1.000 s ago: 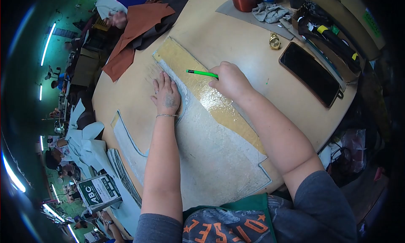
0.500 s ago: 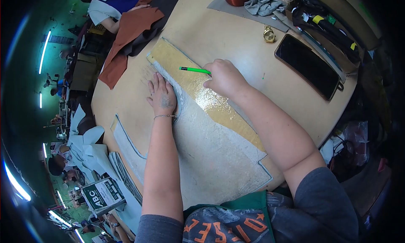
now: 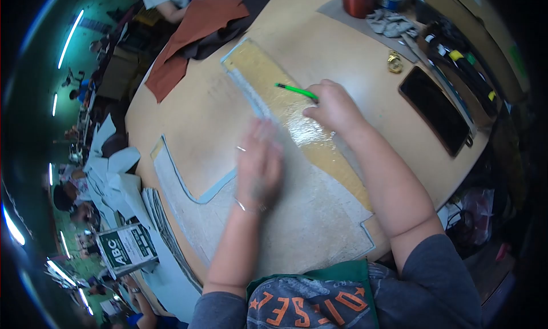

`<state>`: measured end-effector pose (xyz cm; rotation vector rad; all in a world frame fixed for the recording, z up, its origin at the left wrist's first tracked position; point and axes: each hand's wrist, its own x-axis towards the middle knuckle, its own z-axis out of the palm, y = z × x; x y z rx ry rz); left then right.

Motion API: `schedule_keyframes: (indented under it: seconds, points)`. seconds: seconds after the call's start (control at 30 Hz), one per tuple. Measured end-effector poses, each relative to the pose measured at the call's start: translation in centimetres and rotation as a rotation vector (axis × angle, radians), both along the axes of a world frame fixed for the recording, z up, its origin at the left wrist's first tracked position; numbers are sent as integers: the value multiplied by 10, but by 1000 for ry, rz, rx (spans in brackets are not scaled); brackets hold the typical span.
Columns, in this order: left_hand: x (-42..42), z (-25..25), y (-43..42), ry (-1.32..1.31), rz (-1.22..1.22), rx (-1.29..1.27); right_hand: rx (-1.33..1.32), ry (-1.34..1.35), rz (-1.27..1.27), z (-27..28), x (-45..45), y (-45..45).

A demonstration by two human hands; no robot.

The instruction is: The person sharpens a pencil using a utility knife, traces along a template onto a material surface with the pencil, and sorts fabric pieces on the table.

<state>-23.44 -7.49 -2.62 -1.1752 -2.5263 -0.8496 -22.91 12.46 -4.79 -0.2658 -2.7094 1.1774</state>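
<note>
A large flat template (image 3: 297,215), greyish with a shiny yellow band (image 3: 265,72), lies on the wooden table (image 3: 194,101). A light blue edge shows along parts of its outline. My right hand (image 3: 337,109) is closed round a green pencil (image 3: 297,90), whose dark end points left above the yellow band. Blurred by motion, my left hand (image 3: 261,160) is over the template's middle, near its inner curved edge; what its fingers do is not clear.
At the right are a phone (image 3: 436,109), a gold watch (image 3: 394,62) and a box of tools (image 3: 456,66). A red cup (image 3: 358,1) and a grey cloth (image 3: 391,23) are behind. Brown pieces (image 3: 194,29) lie back left, beside a person's arm (image 3: 171,10); pale sheets (image 3: 117,175) lie left.
My left hand has moved right and toward me from the template's inner edge, uncovering more of the blue edge. The view has shifted. The pencil remains in my right hand.
</note>
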Motion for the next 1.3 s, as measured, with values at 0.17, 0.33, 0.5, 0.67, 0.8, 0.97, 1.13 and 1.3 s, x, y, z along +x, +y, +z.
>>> schedule_keyframes:
  seconds: [0.17,0.33,0.5,0.67,0.8,0.97,1.13,1.3]
  points:
    - [71,-2,5,-218,-121,-374,-205,9,-9,-2,0,-1]
    - [68,-13,-6,-259,-120,-334,-893,-14,-53,21,0,-33]
    - [68,-19,-8,-276,-96,-251,-824,-248,201,14,-12,-74]
    - [71,-30,-8,-251,-67,-121,-743,-320,185,18,-21,-109]
    - [74,-37,-8,-215,-67,-139,-708,-272,301,13,-23,-134]
    - [74,-40,-6,-244,-38,-77,-459,-211,402,9,-20,-132]
    - [71,-29,-9,-320,-50,-63,-424,-180,324,14,-27,-80]
    - [70,-27,-9,-316,-64,-110,-105,-222,369,25,-71,-56]
